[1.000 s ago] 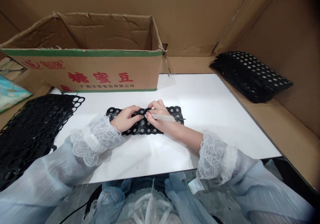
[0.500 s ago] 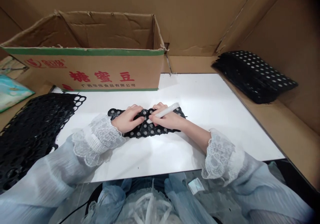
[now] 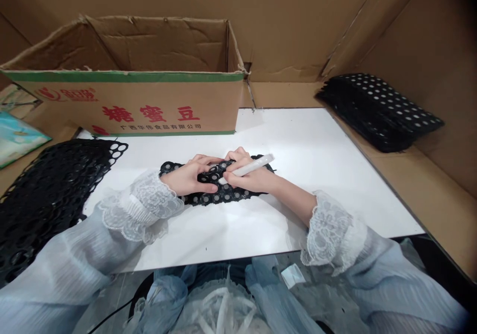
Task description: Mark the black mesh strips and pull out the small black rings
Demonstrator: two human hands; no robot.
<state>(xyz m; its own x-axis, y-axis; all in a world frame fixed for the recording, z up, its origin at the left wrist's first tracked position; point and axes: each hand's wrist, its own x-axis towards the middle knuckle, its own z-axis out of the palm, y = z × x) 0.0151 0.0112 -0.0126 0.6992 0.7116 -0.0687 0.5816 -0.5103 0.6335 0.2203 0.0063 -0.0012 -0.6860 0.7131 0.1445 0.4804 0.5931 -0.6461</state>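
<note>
The left hand [image 3: 188, 177] is resting, fingers spread, on the black sheet [image 3: 223, 193], seemingly steadying it, while the right hand [image 3: 254, 181] is pinching a white pen [image 3: 249, 167].

One white tool [image 3: 249, 166], one central sheet [image 3: 227, 195], one carton [image 3: 164, 98], two black piles [image 3: 44, 190] [image 3: 383, 110]

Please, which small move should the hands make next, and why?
Perhaps nudge the white pen-like tool lightly against the black dotted sheet: the right hand holds it tip-down there, and the left hand rests on the sheet.
</note>
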